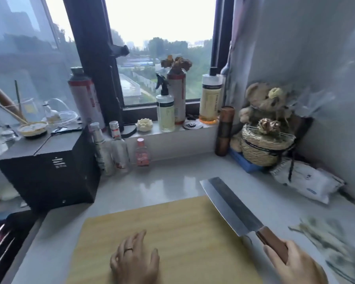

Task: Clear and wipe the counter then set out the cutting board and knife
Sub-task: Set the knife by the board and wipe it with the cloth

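Final step, it seems: the wooden cutting board already lies on the near counter, and the broad-bladed knife needs setting down flat. The right hand grips its handle, blade pointing far-left over the board's right corner; the left hand rests on the board, fingers relaxed

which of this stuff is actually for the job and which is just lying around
For the job: cutting board, knife gripped by the right hand, left hand resting on the board, counter.
Lying about: black box, spray bottle, teddy bear, woven basket, tissue pack.
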The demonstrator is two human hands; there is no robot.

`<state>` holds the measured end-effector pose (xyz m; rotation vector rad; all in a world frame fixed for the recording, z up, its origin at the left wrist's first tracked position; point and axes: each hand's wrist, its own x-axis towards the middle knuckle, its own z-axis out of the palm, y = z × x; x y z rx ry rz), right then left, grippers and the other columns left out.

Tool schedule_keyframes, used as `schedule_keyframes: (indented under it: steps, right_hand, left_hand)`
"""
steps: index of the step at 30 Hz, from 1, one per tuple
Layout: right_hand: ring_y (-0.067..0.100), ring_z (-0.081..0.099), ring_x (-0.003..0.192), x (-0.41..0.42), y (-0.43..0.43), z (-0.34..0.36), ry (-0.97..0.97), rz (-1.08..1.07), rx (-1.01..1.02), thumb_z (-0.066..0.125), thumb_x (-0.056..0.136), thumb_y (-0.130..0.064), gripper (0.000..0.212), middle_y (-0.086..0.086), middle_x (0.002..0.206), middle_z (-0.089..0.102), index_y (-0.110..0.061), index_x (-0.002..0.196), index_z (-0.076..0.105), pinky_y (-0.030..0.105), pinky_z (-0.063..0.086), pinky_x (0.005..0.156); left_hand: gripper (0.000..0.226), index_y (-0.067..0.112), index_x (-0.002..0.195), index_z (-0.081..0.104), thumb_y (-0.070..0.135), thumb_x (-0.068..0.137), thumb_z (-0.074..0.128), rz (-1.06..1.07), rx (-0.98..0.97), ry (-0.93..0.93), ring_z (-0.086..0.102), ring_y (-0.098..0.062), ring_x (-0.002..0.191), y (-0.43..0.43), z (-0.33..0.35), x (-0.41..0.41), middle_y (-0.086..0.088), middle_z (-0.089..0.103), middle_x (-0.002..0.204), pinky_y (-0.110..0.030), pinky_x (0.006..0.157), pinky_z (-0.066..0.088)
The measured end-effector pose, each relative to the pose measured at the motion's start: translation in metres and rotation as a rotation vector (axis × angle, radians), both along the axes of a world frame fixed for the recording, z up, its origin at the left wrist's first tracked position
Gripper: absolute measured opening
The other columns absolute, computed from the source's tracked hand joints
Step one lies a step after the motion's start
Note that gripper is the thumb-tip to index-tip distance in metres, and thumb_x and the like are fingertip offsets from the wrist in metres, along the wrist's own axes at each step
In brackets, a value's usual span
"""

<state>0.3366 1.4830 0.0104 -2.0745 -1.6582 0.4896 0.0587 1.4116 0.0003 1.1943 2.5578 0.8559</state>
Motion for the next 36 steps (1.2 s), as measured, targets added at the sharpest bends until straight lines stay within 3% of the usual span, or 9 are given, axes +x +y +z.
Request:
schedule_keyframes:
  steps: [3,6,10,13,16,20,24,29,36]
  right_hand:
    - [0.038,0.066,0.081,0.028,-0.023,-0.011,0.046,-0.136,0.004,0.085,0.06,-0.014,0.038,0.028,0.087,0.07,0.006,0.087,0.068,0.038,0.044,0.065]
    - [0.032,0.067,0.081,0.049,-0.036,-0.016,0.051,-0.216,0.004,0.078,0.07,-0.029,0.03,0.019,0.086,0.07,-0.009,0.083,0.06,0.033,0.038,0.059]
    - [0.026,0.063,0.101,0.059,-0.039,-0.016,-0.004,-0.225,-0.084,0.059,0.082,-0.047,0.038,0.01,0.11,0.066,-0.016,0.105,0.057,0.031,0.043,0.077]
    - [0.025,0.058,0.111,0.059,-0.033,-0.016,0.002,-0.207,-0.094,0.05,0.087,-0.049,0.043,0.007,0.122,0.061,-0.018,0.117,0.05,0.03,0.044,0.086]
    - [0.024,0.055,0.115,0.056,-0.025,-0.018,-0.014,-0.188,-0.105,0.046,0.09,-0.048,0.043,0.007,0.126,0.057,-0.018,0.119,0.047,0.029,0.043,0.088]
    - [0.02,0.051,0.119,0.046,-0.015,-0.032,-0.11,-0.187,-0.116,0.043,0.091,-0.049,0.045,0.005,0.128,0.054,-0.018,0.123,0.044,0.026,0.038,0.092]
    - [0.032,0.048,0.111,0.041,-0.01,-0.044,-0.161,-0.242,-0.027,0.061,0.083,-0.04,0.042,0.016,0.115,0.059,-0.009,0.111,0.061,0.036,0.034,0.091]
    - [0.026,0.038,0.113,0.045,-0.006,-0.05,-0.317,-0.262,-0.087,0.058,0.077,-0.056,0.044,0.003,0.116,0.051,-0.028,0.111,0.06,0.034,0.032,0.088]
    - [0.039,0.042,0.103,0.088,0.015,-0.041,-0.135,-0.317,0.226,0.082,0.062,-0.03,0.053,0.024,0.109,0.055,-0.009,0.107,0.065,0.049,0.038,0.084]
  left_hand:
    - [0.093,0.027,0.125,0.051,0.06,0.044,0.02,-0.154,0.02,-0.034,0.036,-0.018,0.132,0.013,-0.005,0.04,0.0,0.048,0.138,-0.035,0.107,0.016]
    - [0.071,0.026,0.123,0.053,0.047,0.056,0.042,-0.239,0.016,-0.07,0.036,-0.02,0.132,0.022,-0.008,0.065,0.0,0.049,0.137,-0.036,0.106,0.015]
    - [0.063,0.019,0.112,0.064,0.04,0.054,0.051,-0.316,0.04,-0.028,0.05,-0.029,0.121,0.023,-0.014,0.084,-0.009,0.062,0.122,-0.046,0.101,0.025]
    - [0.073,0.015,0.106,0.067,0.052,0.051,0.036,-0.338,0.068,0.033,0.058,-0.035,0.111,0.025,-0.016,0.087,-0.013,0.067,0.112,-0.052,0.095,0.033]
    - [0.079,0.015,0.108,0.066,0.054,0.049,0.031,-0.341,0.04,0.035,0.057,-0.037,0.112,0.025,-0.016,0.087,-0.014,0.066,0.114,-0.053,0.096,0.033]
    - [0.07,0.009,0.1,0.07,0.048,0.053,0.035,-0.357,-0.015,0.057,0.063,-0.041,0.099,0.024,-0.016,0.089,-0.017,0.07,0.102,-0.059,0.084,0.042]
    - [0.066,0.009,0.098,0.07,0.047,0.056,0.036,-0.351,-0.017,0.069,0.064,-0.041,0.095,0.024,-0.018,0.087,-0.016,0.071,0.1,-0.06,0.081,0.044]
    - [0.071,0.011,0.106,0.066,0.049,0.056,0.034,-0.339,0.013,0.08,0.06,-0.041,0.104,0.025,-0.022,0.084,-0.015,0.067,0.11,-0.057,0.088,0.039]
    - [0.077,0.013,0.113,0.062,0.052,0.055,0.03,-0.286,0.029,0.085,0.052,-0.039,0.115,0.023,-0.021,0.087,-0.012,0.063,0.119,-0.052,0.098,0.031]
